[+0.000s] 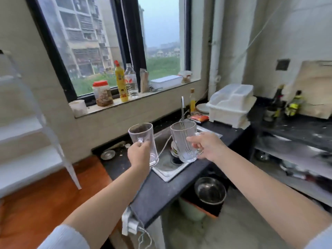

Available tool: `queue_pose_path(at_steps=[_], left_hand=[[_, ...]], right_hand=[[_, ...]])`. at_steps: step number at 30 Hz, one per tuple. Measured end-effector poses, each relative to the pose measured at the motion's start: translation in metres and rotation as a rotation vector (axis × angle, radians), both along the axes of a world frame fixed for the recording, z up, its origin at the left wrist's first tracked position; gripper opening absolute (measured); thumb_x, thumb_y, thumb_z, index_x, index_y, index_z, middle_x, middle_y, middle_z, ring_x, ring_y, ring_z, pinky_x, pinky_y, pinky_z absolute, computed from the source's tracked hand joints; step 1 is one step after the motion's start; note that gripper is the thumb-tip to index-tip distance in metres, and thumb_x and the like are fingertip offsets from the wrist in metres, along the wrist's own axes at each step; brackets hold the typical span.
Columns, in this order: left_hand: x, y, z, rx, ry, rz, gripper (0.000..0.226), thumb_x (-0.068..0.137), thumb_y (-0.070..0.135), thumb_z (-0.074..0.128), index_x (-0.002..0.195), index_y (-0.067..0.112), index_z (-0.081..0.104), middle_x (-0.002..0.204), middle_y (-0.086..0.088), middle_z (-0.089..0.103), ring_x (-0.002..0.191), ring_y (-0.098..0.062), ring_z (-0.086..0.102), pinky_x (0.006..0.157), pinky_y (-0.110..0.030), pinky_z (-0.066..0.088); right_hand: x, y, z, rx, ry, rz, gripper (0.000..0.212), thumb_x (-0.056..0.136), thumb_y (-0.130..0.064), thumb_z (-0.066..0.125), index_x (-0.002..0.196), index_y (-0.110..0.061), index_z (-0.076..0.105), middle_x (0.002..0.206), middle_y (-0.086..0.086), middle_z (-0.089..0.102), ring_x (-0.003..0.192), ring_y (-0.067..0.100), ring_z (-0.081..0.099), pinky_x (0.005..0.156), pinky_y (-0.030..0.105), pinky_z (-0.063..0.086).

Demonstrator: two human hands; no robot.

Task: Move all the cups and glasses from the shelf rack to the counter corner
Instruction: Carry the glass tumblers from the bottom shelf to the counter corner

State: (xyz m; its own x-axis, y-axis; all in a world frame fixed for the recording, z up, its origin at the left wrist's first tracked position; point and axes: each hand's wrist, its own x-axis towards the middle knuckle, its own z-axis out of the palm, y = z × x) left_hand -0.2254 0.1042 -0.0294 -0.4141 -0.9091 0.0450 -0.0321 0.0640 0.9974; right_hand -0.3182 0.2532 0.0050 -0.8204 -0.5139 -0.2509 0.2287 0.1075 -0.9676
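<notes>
My left hand (139, 154) grips the handle of a clear, straight-sided glass mug (144, 139), held upright over the left edge of the sink. My right hand (206, 146) holds a wider, ribbed glass mug (183, 139) by its handle, tilted slightly, above the sink (168, 169). The two mugs hang side by side and do not touch. The white shelf rack (32, 133) stands at the far left, its visible shelves blurred. The dark counter (156, 193) runs from the sink toward me and right to a corner by the white dish box (231, 105).
Dishes lie in the sink under the tap (182, 106). Jars and bottles (122, 83) line the windowsill. A small steel dish (107, 154) sits on the counter at left. A metal pot (210, 190) stands on the floor beneath; bottles (294, 103) crowd the right counter.
</notes>
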Motion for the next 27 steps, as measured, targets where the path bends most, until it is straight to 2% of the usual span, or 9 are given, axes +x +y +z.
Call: queue_pose_path(at_steps=[4,6,8,11,14,16,19,24,27], left_hand=[[-0.062,0.055,0.012,0.036,0.091,-0.173,0.044,0.077,0.002,0.054,0.048,0.018,0.025,0.053,0.0,0.023,0.052,-0.013,0.018,0.051,-0.028,0.014],[-0.094,0.08,0.016,0.057,0.105,-0.267,0.044,0.078,0.001,0.052,0.045,0.017,0.027,0.052,-0.001,0.024,0.051,-0.013,0.018,0.05,-0.028,0.014],[-0.124,0.102,0.018,0.074,0.114,-0.333,0.038,0.078,0.002,0.05,0.043,0.012,0.041,0.051,-0.003,0.034,0.047,-0.014,0.024,0.049,-0.027,0.02],[-0.171,0.135,0.023,0.067,0.136,-0.455,0.016,0.08,0.004,0.049,0.064,0.003,0.055,0.059,-0.011,0.042,0.045,-0.013,0.032,0.046,-0.025,0.027],[-0.231,0.17,0.026,0.111,0.155,-0.537,0.028,0.08,0.004,0.052,0.055,0.009,0.04,0.06,-0.007,0.031,0.057,-0.017,0.026,0.052,-0.028,0.021],[-0.279,0.193,0.028,0.149,0.154,-0.613,0.037,0.078,0.004,0.051,0.049,0.014,0.031,0.053,-0.002,0.027,0.052,-0.015,0.023,0.048,-0.025,0.021],[-0.328,0.22,0.039,0.171,0.132,-0.699,0.036,0.08,0.006,0.052,0.049,0.014,0.036,0.043,0.003,0.036,0.049,-0.014,0.028,0.049,-0.024,0.025],[-0.431,0.281,0.056,0.104,0.128,-0.862,0.024,0.079,0.006,0.051,0.057,0.012,0.042,0.061,-0.007,0.036,0.067,-0.019,0.034,0.063,-0.033,0.029],[-0.482,0.327,0.057,0.103,0.133,-0.947,0.033,0.079,0.002,0.05,0.05,0.011,0.036,0.054,-0.006,0.032,0.056,-0.017,0.029,0.053,-0.028,0.025]], right_hand=[[-0.041,0.063,0.006,-0.067,-0.032,-0.191,0.03,0.081,-0.006,0.063,0.058,-0.016,0.047,0.056,0.002,0.038,0.058,0.013,0.038,0.078,0.04,0.033],[-0.062,0.094,0.006,-0.12,-0.078,-0.287,0.029,0.083,-0.008,0.061,0.059,-0.017,0.048,0.043,-0.001,0.04,0.059,0.013,0.042,0.079,0.043,0.034],[-0.083,0.122,0.005,-0.166,-0.101,-0.359,0.031,0.084,-0.009,0.058,0.057,-0.017,0.047,0.026,-0.007,0.034,0.059,0.013,0.043,0.08,0.047,0.034],[-0.11,0.16,0.004,-0.177,-0.11,-0.447,0.037,0.085,-0.009,0.057,0.052,-0.016,0.042,0.022,-0.007,0.03,0.061,0.015,0.044,0.088,0.053,0.034],[-0.151,0.199,0.008,-0.166,-0.126,-0.555,0.039,0.086,-0.01,0.057,0.052,-0.016,0.039,0.022,-0.005,0.03,0.06,0.015,0.044,0.099,0.06,0.03],[-0.188,0.221,0.011,-0.172,-0.127,-0.632,0.037,0.086,-0.01,0.057,0.053,-0.016,0.04,0.022,-0.004,0.03,0.06,0.015,0.046,0.103,0.062,0.027],[-0.227,0.24,0.02,-0.173,-0.117,-0.697,0.033,0.087,-0.009,0.053,0.057,-0.016,0.042,0.02,-0.005,0.03,0.059,0.013,0.046,0.105,0.062,0.026],[-0.299,0.291,0.031,-0.205,-0.079,-0.888,0.031,0.086,-0.006,0.051,0.057,-0.015,0.044,0.018,-0.006,0.031,0.058,0.013,0.045,0.104,0.059,0.03],[-0.33,0.335,0.029,-0.248,-0.07,-1.003,0.029,0.086,-0.004,0.05,0.059,-0.014,0.046,0.018,-0.004,0.031,0.057,0.014,0.044,0.103,0.06,0.031]])
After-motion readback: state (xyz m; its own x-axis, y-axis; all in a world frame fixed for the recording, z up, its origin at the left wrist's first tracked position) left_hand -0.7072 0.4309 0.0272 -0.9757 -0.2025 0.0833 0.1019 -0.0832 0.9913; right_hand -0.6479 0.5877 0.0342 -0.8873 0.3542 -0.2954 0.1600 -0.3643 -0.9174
